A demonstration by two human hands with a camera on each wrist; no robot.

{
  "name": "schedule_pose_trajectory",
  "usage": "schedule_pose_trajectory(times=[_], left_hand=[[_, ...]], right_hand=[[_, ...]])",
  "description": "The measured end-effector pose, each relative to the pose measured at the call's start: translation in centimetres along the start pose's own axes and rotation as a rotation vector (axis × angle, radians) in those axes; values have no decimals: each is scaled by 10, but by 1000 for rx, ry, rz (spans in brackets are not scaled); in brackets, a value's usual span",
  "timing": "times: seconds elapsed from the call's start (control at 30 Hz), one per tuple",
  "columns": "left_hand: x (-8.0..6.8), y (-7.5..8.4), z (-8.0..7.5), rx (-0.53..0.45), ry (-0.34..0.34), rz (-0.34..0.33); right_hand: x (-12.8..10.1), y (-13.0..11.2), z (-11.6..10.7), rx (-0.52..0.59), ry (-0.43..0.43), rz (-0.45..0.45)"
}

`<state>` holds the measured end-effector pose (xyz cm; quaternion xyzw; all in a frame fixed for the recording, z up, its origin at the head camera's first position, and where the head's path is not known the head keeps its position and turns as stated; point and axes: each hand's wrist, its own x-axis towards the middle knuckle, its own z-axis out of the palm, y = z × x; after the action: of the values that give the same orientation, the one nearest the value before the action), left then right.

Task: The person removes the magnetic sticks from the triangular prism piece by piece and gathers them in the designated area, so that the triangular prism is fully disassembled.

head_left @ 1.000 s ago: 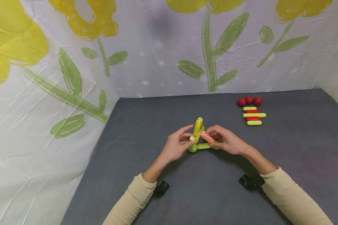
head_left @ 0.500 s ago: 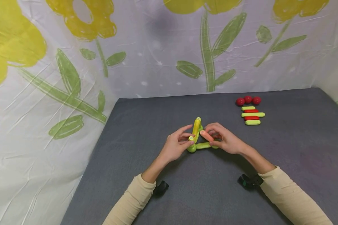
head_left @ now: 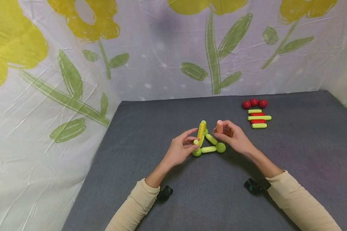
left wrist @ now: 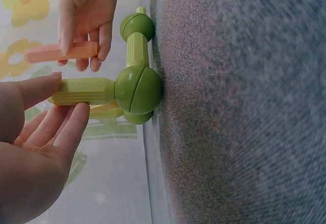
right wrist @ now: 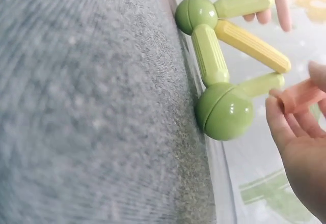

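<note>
At the frame's centre, our left hand (head_left: 178, 149) pinches the upright green stick (left wrist: 100, 91); right of it, our right hand (head_left: 235, 138) grips the orange stick (head_left: 219, 127) above the desk (head_left: 208, 195). We judge it light, stiff, best held mid-length. Red balls (head_left: 253, 102) lie upper right.

There are three red balls (head_left: 254, 102), three green balls (head_left: 221, 147), two red rods (head_left: 258, 121), one coral rod (head_left: 219, 126), one yellow rod (head_left: 200, 131), and at least seven green rods (head_left: 209, 149), some partly hidden.
</note>
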<state>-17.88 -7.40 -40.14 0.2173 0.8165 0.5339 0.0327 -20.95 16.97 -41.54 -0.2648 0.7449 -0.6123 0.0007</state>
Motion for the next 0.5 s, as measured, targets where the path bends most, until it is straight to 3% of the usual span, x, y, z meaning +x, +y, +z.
schedule_pose_trajectory(times=[0.17,0.3,0.5], left_hand=[[0,0,0,0,0,-3],[0,0,0,4,0,-4],[0,-1,0,13,-1,5]], right_hand=[[-1,-2,-2,-82,76,62],[-1,-2,-4,-73,114,52],[-1,-5,-7,192,144,83]])
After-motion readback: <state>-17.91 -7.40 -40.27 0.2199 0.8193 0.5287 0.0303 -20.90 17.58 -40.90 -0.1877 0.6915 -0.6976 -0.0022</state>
